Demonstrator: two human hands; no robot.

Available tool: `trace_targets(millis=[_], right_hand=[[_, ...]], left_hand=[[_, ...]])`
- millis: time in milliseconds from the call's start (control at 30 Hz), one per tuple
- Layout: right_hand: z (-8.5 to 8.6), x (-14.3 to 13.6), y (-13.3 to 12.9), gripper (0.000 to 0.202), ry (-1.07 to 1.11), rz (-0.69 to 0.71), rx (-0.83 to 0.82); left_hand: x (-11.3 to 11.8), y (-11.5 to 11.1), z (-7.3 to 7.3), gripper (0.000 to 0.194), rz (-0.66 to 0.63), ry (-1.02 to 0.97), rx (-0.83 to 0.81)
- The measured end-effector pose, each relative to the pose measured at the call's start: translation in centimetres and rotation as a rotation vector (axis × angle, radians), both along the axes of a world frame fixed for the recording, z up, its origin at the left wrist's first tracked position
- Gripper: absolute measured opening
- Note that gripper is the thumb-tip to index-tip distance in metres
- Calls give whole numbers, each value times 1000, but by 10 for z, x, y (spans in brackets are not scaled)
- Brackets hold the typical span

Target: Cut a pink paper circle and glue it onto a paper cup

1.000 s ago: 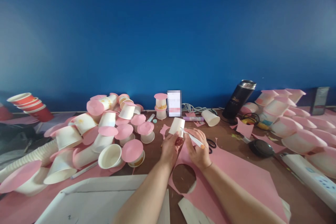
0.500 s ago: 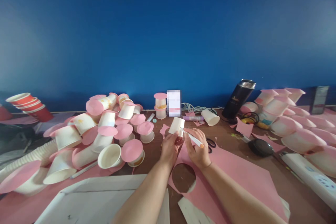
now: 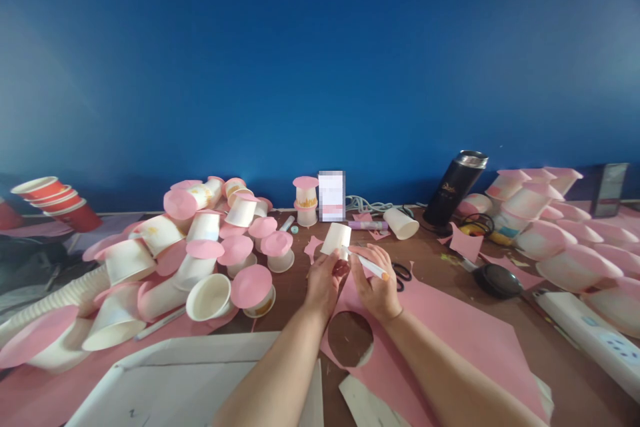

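My left hand (image 3: 325, 277) is closed round the lower part of a white paper cup (image 3: 336, 239), which is tilted in front of me. In my right hand (image 3: 375, 283) is a white marker (image 3: 369, 264) with an orange end, its tip at the right side of the cup. Whether the tip touches the cup I cannot tell. Below my hands lies a pink paper sheet (image 3: 450, 327) with a round hole cut in it. Black-handled scissors (image 3: 401, 275) lie just right of my right hand, partly hidden.
Several cups with pink paper discs (image 3: 251, 287) crowd the left side, and more cups (image 3: 580, 267) are piled at the right. A black thermos (image 3: 453, 190), a mouse (image 3: 497, 280) and a power strip (image 3: 595, 333) stand right. A phone (image 3: 331, 197) leans at the back; another cup (image 3: 401, 223) lies sideways.
Almost nothing differs. Both hands stay in place on the cup and the marker, with only a slight shift of the marker.
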State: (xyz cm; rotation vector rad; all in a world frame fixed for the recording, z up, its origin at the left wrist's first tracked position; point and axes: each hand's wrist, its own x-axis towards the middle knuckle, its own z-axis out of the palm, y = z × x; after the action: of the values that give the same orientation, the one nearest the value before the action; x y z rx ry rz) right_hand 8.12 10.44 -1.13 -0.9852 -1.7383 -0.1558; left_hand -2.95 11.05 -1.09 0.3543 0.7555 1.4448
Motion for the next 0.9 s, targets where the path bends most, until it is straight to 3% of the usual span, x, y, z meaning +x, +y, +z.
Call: trace_targets(millis=[900], right_hand=[[-1, 0, 1, 19, 2, 13, -27]], left_hand=[[0, -1, 1, 25, 5, 8, 8]])
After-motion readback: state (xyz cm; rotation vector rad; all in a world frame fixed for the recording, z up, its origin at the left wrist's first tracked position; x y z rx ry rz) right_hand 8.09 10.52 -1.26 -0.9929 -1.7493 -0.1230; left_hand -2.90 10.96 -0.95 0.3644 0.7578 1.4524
